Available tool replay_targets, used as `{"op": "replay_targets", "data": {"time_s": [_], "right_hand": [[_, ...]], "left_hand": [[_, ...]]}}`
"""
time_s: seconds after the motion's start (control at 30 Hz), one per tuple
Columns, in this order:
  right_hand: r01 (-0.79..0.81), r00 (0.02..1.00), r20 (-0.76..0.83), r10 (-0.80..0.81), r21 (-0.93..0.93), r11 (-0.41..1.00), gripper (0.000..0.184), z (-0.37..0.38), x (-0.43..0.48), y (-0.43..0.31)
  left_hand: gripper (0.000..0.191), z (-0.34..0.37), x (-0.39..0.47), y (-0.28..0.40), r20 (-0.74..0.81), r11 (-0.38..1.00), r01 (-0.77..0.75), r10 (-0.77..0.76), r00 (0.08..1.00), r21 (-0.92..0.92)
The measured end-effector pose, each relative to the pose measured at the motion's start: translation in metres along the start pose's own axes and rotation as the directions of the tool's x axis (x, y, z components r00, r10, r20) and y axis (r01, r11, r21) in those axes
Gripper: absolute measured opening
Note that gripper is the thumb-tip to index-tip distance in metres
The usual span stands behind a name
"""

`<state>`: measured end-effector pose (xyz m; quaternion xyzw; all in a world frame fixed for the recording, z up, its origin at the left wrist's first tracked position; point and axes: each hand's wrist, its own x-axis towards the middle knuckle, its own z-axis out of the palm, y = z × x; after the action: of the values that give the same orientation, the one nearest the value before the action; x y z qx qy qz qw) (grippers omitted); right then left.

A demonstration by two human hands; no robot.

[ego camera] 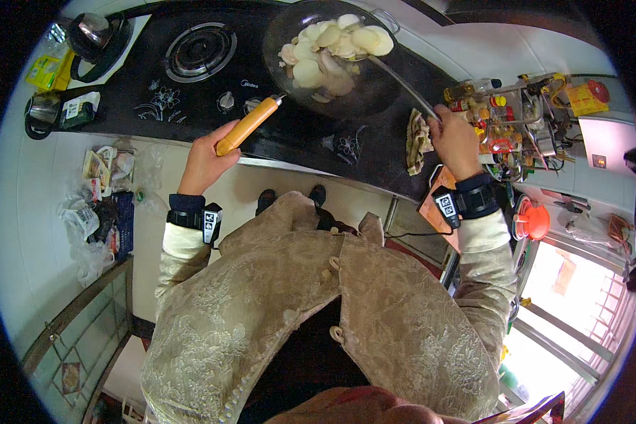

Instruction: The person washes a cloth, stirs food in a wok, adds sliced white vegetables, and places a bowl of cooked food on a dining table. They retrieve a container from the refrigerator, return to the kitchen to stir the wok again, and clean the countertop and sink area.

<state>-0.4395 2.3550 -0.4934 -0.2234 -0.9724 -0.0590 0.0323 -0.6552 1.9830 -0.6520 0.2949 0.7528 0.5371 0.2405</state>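
My left hand (209, 159) grips the wooden handle (248, 126) of the dark wok (373, 90), which sits on the right side of the black gas stove. In my right hand (453, 140) is the long metal handle of a cooking utensil (405, 82); its head lies among pale round slices (344, 42) at the far side of the wok. More slices (307, 73) and pinkish pieces lie lower in the wok. The utensil's head is mostly hidden under the food. A striped cloth (417, 142) lies on the stove's right part, just left of my right hand.
Left of the wok is a burner (201, 52). A kettle (90, 37) and a metal cup (43, 110) stand at the far left. Bottles (501, 127) crowd a rack at the right. An orange board (437, 206) stands below my right wrist, near a trailing cable.
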Motion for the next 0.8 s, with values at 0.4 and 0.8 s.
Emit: {"op": "replay_targets", "data": {"time_s": [0.4,0.8], "right_hand": [[0.226,0.973,0.115,-0.201,-0.288,0.93,0.021,-0.093,0.05,-0.025],[0.212,0.615,0.593,-0.52,0.511,0.833,0.018,-0.017,0.084,0.003]], "left_hand": [[0.057,-0.002,0.0,-0.001,-0.002,0.991,-0.111,0.112,0.994,0.08],[0.058,-0.001,0.003,-0.005,-0.006,0.967,-0.186,0.19,0.982,0.176]]}}
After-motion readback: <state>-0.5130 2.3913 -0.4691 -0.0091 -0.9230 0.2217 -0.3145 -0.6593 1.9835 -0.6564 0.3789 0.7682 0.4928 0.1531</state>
